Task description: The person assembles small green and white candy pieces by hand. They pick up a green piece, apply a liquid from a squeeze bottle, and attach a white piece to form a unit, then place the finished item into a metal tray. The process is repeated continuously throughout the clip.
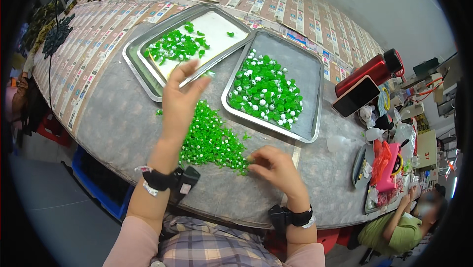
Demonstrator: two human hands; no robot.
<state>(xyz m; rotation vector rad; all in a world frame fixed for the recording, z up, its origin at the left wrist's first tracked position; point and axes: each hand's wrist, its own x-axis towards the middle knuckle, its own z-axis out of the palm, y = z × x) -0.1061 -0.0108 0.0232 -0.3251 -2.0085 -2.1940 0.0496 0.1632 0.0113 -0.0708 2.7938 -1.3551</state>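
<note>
My left hand [182, 97] is raised over the near edge of the white-lined tray [224, 30], thumb and fingers apart. A small, blurred green-and-white piece [210, 73] is just off its thumb tip; whether it touches the thumb is unclear. Below that hand, a pile of small green plastic pieces with white bits [212, 139] lies on the grey table covering. My right hand [276, 167] is at the pile's right edge, thumb and fingers curled together in a pinch. What lies between those fingertips is too small to make out.
A metal tray [308, 124] of green pieces with white eyeball-like balls [266, 89] stands right of centre. More green pieces [177, 45] lie in the white-lined tray. A red bottle [364, 74] and phone [355, 97] stand to the right. A person in green [394, 232] sits lower right.
</note>
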